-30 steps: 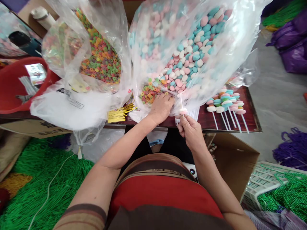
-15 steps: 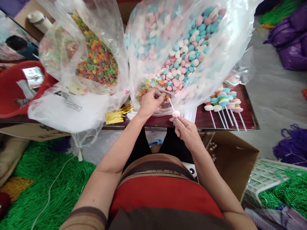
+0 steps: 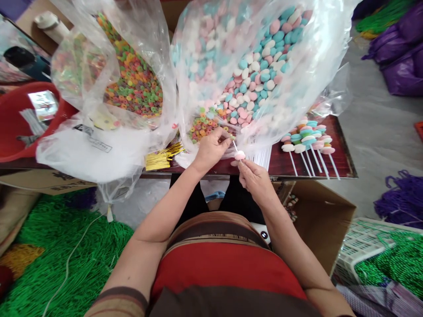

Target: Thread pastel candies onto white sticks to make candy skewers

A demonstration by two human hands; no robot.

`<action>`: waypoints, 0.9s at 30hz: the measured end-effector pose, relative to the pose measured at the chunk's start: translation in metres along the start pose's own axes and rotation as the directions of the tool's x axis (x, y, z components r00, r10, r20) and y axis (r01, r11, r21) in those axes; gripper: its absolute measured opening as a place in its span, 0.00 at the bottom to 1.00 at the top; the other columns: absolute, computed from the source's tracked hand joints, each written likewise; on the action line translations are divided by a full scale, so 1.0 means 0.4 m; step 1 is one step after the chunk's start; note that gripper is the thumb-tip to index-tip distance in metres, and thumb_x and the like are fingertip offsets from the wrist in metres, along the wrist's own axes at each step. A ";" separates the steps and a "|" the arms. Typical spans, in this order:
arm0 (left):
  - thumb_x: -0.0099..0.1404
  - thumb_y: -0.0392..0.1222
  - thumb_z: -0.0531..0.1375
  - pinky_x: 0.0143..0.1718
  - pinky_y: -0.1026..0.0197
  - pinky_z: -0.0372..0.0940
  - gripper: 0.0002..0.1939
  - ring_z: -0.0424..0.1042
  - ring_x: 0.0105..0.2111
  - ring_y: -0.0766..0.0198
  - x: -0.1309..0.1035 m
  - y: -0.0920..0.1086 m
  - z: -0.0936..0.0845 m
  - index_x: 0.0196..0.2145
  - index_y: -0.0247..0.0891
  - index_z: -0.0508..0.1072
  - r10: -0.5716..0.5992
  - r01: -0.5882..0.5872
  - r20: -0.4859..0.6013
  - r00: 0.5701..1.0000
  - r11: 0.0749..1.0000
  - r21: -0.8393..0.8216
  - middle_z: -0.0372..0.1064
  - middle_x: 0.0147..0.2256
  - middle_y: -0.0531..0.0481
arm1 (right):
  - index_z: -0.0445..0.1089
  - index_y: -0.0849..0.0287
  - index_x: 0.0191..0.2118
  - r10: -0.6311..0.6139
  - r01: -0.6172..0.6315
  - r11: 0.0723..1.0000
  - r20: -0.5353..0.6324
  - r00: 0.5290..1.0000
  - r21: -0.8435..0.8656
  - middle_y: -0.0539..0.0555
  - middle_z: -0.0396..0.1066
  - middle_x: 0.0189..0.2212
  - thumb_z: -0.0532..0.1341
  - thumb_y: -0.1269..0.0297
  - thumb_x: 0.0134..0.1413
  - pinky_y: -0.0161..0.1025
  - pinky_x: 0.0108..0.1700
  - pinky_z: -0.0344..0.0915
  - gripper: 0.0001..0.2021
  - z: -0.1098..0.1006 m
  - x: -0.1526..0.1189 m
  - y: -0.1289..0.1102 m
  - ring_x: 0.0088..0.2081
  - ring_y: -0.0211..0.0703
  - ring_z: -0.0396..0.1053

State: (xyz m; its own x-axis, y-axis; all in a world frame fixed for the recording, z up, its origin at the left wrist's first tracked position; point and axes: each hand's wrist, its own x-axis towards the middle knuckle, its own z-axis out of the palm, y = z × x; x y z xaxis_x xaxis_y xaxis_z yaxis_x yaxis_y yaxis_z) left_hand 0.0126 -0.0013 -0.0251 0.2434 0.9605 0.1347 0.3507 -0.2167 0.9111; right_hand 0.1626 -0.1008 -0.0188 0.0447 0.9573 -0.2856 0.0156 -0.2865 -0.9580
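Observation:
My right hand point(image 3: 253, 176) pinches a white stick point(image 3: 235, 146) that carries a pink-and-white candy point(image 3: 239, 155) just above the fingertips. At the stick's upper end, my left hand point(image 3: 211, 149) holds a small greenish ring candy point(image 3: 231, 138) between thumb and finger. Behind the hands, a clear bag point(image 3: 297, 101) lies open with pink, white and blue candies point(image 3: 251, 88). Colourful ring candies point(image 3: 201, 125) are heaped at its near edge. White sticks point(image 3: 262, 156) lie beside my right hand. Several filled candy sticks point(image 3: 307, 138) rest on the table's right end.
Another bag of ring candies point(image 3: 135, 83) stands at the left, near a red basin point(image 3: 20, 123). Yellow ties point(image 3: 161, 158) lie by the table's point(image 3: 343, 163) front edge. An open cardboard box point(image 3: 324, 220) and a white crate point(image 3: 350, 251) are below right.
My left hand has moved from the ring candies to the stick's top, with a ring candy now visible in its fingers. My right hand has shifted slightly left with the stick.

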 end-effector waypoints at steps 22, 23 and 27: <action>0.64 0.36 0.65 0.41 0.58 0.72 0.02 0.76 0.39 0.60 0.045 -0.009 -0.045 0.36 0.38 0.78 -0.153 0.153 -0.001 0.988 0.988 0.009 0.78 0.37 0.49 | 0.78 0.60 0.41 0.039 -0.038 0.997 -0.019 0.999 0.070 0.41 0.55 0.13 0.63 0.39 0.59 0.33 0.19 0.42 0.25 -0.021 -0.006 0.024 0.15 0.31 0.47; 0.64 0.39 0.67 0.35 0.62 0.71 0.04 0.75 0.35 0.64 0.041 -0.009 -0.046 0.36 0.38 0.78 -0.220 0.217 0.004 0.975 0.956 -0.197 0.78 0.35 0.51 | 0.78 0.60 0.41 0.032 -0.033 0.999 0.008 0.999 0.038 0.42 0.56 0.13 0.62 0.39 0.60 0.33 0.19 0.43 0.25 -0.018 -0.008 0.022 0.15 0.31 0.48; 0.58 0.43 0.74 0.25 0.69 0.64 0.11 0.70 0.26 0.71 0.023 0.006 -0.035 0.33 0.37 0.77 -0.350 0.315 0.057 0.935 0.747 -0.585 0.76 0.28 0.54 | 0.80 0.60 0.41 -0.019 0.023 0.998 0.059 0.998 -0.066 0.44 0.58 0.13 0.60 0.38 0.61 0.34 0.20 0.47 0.27 -0.005 -0.010 0.012 0.16 0.33 0.52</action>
State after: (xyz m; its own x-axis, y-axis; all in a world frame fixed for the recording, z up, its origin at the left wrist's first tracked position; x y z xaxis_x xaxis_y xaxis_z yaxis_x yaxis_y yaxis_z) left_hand 0.0029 0.0093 -0.0161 0.1567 0.9640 -0.2148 -0.1900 0.2428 0.9513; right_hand 0.1645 -0.1062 -0.0222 -0.0144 0.9633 -0.2680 0.0826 -0.2660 -0.9604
